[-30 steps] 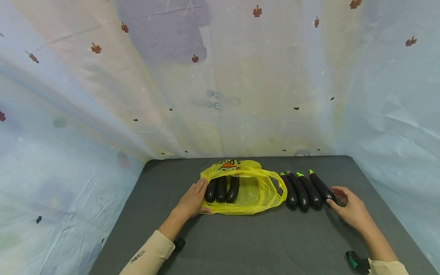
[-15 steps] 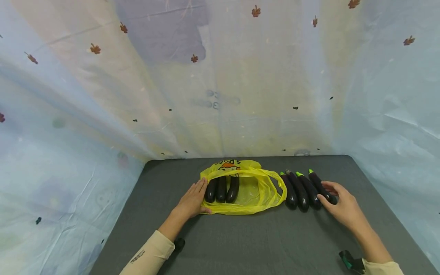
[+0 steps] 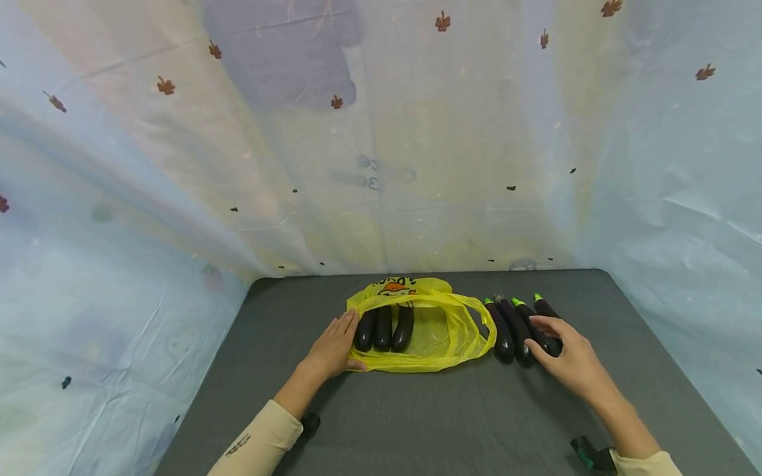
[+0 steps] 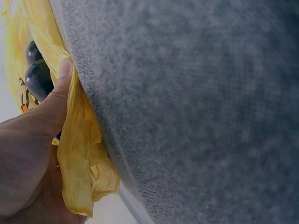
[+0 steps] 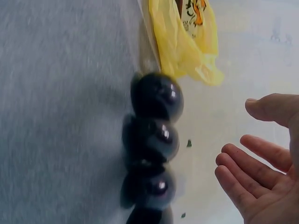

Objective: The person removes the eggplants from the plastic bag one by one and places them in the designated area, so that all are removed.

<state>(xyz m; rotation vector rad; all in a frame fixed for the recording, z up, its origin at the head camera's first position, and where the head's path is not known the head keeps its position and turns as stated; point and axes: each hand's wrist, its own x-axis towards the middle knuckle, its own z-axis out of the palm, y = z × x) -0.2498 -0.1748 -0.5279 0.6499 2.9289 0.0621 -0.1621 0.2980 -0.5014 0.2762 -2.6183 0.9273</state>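
Note:
My left hand (image 3: 335,340) lies along the left side of a yellow plastic bag (image 3: 432,361), fingers straight against it. In the left wrist view, the thumb (image 4: 60,86) touches the plastic near the bag's mouth. Inside the bag, three dark eggplants (image 3: 383,328) lie side by side. To the bag's right is a row of several more eggplants (image 3: 504,337), glossy, most with green stem ends. Over the row's right end is my right hand (image 3: 568,354), thumb and fingers apart, partly hiding the eggplants there. In the right wrist view, the right hand (image 5: 266,168) has nothing between thumb and fingers.
Everything lies on a grey cloth-covered table (image 3: 440,423), toward its far edge. A pale patterned plastic sheet (image 3: 417,165) hangs behind it and along the sides. Dark straps or devices (image 3: 589,453) sit at both wrists.
My right hand has moved left along the eggplants, from beyond the rightmost one to over the right end of the row. The left hand and the bag have kept their places.

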